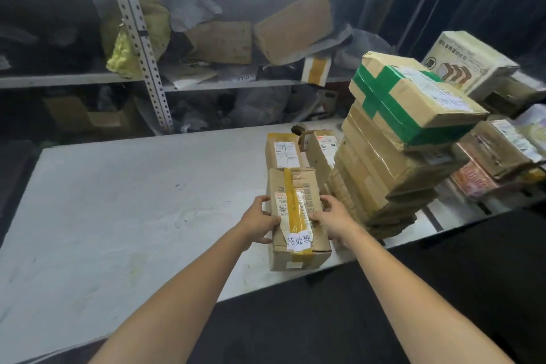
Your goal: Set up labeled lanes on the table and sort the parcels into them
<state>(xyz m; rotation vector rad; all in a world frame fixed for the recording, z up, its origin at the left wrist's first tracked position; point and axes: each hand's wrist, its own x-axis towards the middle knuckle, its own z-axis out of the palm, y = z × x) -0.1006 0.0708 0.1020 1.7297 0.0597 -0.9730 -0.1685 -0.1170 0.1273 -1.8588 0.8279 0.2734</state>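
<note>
2 hands are clamping a brown cardboard parcel with yellow tape, the left hand curling round its left side and the right hand round its right, while it is lying at the near edge of the pale grey surface, just beside a tall leaning stack of brown cardboard parcels. I am judging that a careless shove could be tipping it off that edge, or the right hand could be brushing the stack and toppling it. A white paper slip on the parcel's near end is reading "待处理"; the shipping labels are showing print too blurred to read.
</note>
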